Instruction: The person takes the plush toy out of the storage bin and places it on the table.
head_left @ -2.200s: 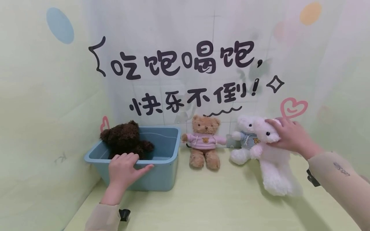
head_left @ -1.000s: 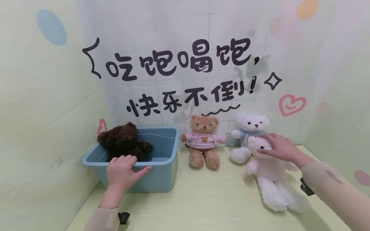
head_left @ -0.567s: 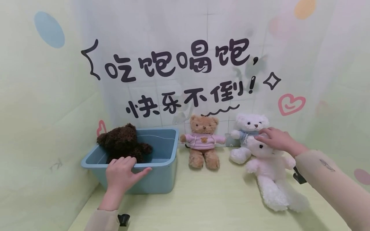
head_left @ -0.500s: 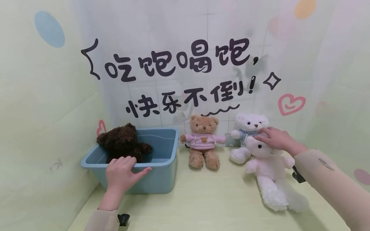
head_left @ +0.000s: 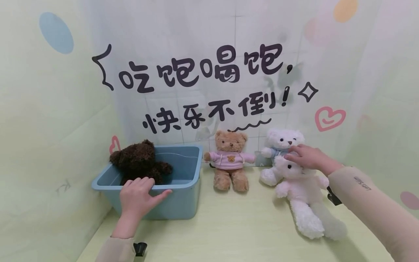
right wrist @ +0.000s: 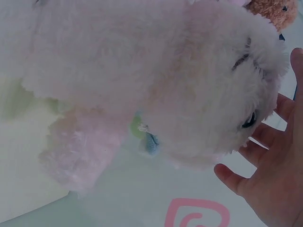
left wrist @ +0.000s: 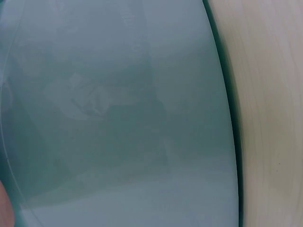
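Observation:
My left hand (head_left: 137, 196) grips the front rim of a blue plastic bin (head_left: 183, 203), fingers curled over the edge and thumb along the outside. A dark brown teddy bear (head_left: 137, 158) sits inside the bin. At right, a white plush toy (head_left: 304, 193) without clothes leans back with its legs toward me. My right hand (head_left: 309, 157) is at the top of its head; in the right wrist view its fingers are spread behind the head and the thumb stands apart. Behind sits a white teddy bear (head_left: 284, 138) in a blue hoodie, partly hidden.
A tan teddy bear (head_left: 231, 162) in a pink hoodie sits upright against the back wall, between the bin and the white toys. Pale wooden table surface (head_left: 242, 229) lies in front. A printed curtain (head_left: 196, 29) with black lettering hangs behind.
The white plush toy came down and toward me, then shifted slightly left, with my right hand at its head. The blue-hoodie bear's face became visible. My left hand stays on the bin.

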`<state>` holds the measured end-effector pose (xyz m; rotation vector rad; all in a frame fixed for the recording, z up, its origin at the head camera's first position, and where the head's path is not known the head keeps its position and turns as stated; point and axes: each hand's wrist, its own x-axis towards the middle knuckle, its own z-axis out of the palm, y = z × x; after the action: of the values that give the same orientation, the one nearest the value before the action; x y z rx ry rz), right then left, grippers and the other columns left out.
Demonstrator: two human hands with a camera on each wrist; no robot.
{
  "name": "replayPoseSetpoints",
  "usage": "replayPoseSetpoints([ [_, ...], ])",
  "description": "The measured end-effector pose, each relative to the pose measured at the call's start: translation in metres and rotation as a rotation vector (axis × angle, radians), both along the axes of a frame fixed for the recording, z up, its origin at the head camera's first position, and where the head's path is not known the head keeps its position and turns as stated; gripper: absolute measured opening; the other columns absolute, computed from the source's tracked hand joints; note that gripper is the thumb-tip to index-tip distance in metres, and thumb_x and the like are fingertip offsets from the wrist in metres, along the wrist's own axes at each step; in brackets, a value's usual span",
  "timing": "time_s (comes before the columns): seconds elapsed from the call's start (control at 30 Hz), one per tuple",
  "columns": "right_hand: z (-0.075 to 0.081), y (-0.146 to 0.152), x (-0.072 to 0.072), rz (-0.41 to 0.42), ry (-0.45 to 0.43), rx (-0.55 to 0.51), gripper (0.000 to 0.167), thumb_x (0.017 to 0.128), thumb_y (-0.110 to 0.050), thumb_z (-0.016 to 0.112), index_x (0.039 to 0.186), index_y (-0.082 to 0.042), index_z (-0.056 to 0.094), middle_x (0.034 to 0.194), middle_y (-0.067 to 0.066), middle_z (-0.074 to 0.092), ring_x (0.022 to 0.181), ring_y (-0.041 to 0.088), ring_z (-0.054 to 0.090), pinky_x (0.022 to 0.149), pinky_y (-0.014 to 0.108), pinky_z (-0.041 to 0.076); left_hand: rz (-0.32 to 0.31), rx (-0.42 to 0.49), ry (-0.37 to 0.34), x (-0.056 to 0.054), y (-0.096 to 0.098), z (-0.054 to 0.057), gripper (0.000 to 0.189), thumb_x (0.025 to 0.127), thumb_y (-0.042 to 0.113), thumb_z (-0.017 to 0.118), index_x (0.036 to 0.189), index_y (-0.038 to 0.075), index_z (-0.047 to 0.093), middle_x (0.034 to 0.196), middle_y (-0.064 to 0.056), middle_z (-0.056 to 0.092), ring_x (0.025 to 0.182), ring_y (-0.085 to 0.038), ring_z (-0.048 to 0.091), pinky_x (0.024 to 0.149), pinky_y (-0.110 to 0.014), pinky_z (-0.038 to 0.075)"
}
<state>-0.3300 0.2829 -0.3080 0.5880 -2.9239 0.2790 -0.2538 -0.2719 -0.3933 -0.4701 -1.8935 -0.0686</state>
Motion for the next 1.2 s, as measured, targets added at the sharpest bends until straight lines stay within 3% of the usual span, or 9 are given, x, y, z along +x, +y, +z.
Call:
replayPoseSetpoints([
  [0.27, 0.0, -0.007, -0.004, 0.007, 0.013, -0.002, 0.058, 0.098, -0.05, 0.049, 0.131, -0.004, 0.056, 0.129, 0.028, 0.052, 0.116, 0.046, 0.052, 0.091, 0.067, 0.035, 0.013, -0.003, -0.025, 0.002, -0.001, 0.0, 0.068, 0.075, 0.081, 0.048, 0.058, 0.016, 0.038, 0.051, 0.003, 0.032, 0.044, -0.019, 0.033, 0.049, -0.034, 0.028],
  [0.53, 0.005, -0.016, -0.01, 0.02, 0.061, 0.048, 0.049, 0.098, -0.045, 0.051, 0.124, -0.005, 0.06, 0.124, 0.025, 0.056, 0.111, 0.044, 0.055, 0.086, 0.066, 0.038, 0.012, -0.003, -0.041, 0.003, 0.001, 0.002, 0.068, 0.075, 0.081, 0.049, 0.059, 0.016, 0.039, 0.052, 0.002, 0.033, 0.044, -0.019, 0.033, 0.05, -0.034, 0.028],
  [0.93, 0.027, -0.036, -0.02, 0.037, 0.085, 0.033, 0.047, 0.098, -0.042, 0.052, 0.122, -0.003, 0.062, 0.121, 0.023, 0.057, 0.111, 0.042, 0.055, 0.093, 0.06, 0.039, 0.015, -0.006, -0.035, 0.005, -0.001, 0.002, 0.067, 0.074, 0.08, 0.051, 0.058, 0.016, 0.039, 0.051, 0.003, 0.034, 0.044, -0.018, 0.033, 0.049, -0.034, 0.029],
  [1.2, 0.039, -0.045, -0.023, 0.048, 0.113, 0.054, 0.05, 0.096, -0.047, 0.053, 0.121, -0.004, 0.063, 0.121, 0.022, 0.058, 0.108, 0.042, 0.057, 0.091, 0.064, 0.036, 0.002, -0.004, -0.019, 0.003, -0.001, 0.001, 0.067, 0.074, 0.08, 0.052, 0.058, 0.016, 0.037, 0.052, 0.004, 0.031, 0.044, -0.017, 0.032, 0.049, -0.033, 0.028],
])
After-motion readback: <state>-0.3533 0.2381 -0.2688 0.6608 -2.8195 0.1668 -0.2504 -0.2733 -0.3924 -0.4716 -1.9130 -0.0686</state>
